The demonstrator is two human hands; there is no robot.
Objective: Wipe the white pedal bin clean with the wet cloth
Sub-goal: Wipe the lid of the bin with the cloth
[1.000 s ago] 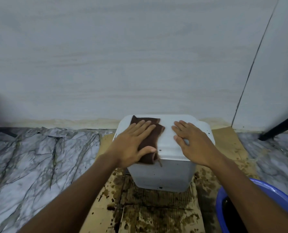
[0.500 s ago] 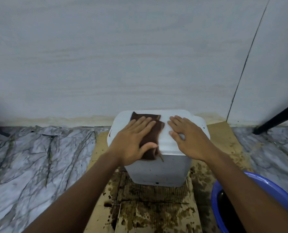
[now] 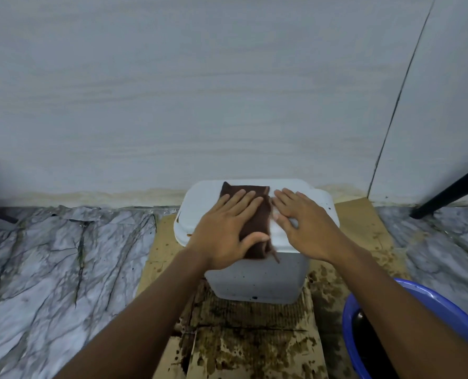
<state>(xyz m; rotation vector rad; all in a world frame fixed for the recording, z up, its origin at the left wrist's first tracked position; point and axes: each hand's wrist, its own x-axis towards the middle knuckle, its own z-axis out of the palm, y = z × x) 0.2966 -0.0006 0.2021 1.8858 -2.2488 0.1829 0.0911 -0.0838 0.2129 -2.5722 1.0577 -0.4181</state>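
Note:
The white pedal bin (image 3: 257, 283) stands against the wall on stained cardboard, lid closed. A dark brown wet cloth (image 3: 256, 214) lies flat on the lid, its near end hanging over the front edge. My left hand (image 3: 227, 228) presses flat on the cloth with straight fingers, the thumb lying over the cloth's near end. My right hand (image 3: 301, 222) rests flat on the bare lid just right of the cloth, fingers spread. Small dark specks dot the bin's front wall and the lid's right edge.
Wet, stained cardboard (image 3: 254, 340) covers the floor under and in front of the bin. A blue plastic basin (image 3: 446, 307) sits at the lower right, under my right forearm. A black leg (image 3: 451, 192) slants down at the right. Marble floor (image 3: 50, 255) spreads left.
My left hand and the cloth have slid slightly toward the right, closing the gap to my right hand. The view has shifted a little; the bin stays in place.

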